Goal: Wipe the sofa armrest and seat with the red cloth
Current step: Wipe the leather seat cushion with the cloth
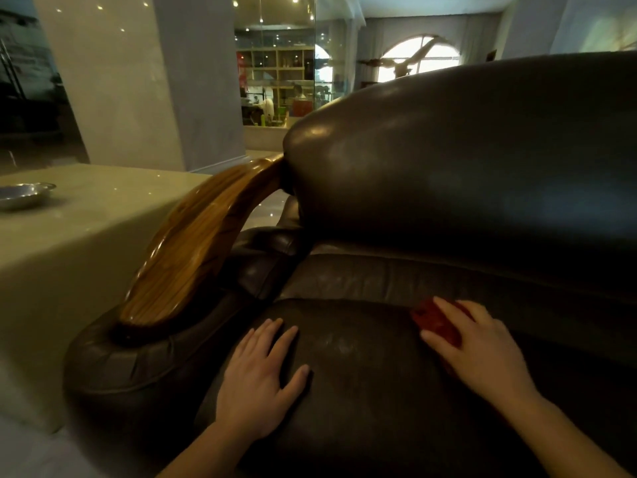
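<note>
The red cloth (437, 322) lies bunched on the dark leather seat cushion (362, 374), toward its far right part, close to the crease where the seat meets the backrest (465, 150). It carries no print or label that I can read, and nothing on the sofa shows a brand either. The right hand (479, 346) lies palm down on top of the cloth, fingers spread and gently curved over it, pressing it to the leather rather than gripping it in a fist; red shows beyond the fingertips and under the thumb side. The forearm runs in from the near right corner, wrist low and nearly straight. The left hand (262, 377) rests flat on the near left part of the same cushion, fingers loosely apart and pointing away, thumb out to the right, holding nothing. It lies well apart from the cloth, just beside the padded leather armrest (138, 353). A curved, glossy wooden rail (203, 243) rides along the top of that armrest up to the backrest. Left of the sofa stands a pale stone table (86, 236) with a shallow metal dish (24, 194) on its far left. Shelves in the far room are too blurred for any writing to be made out.
</note>
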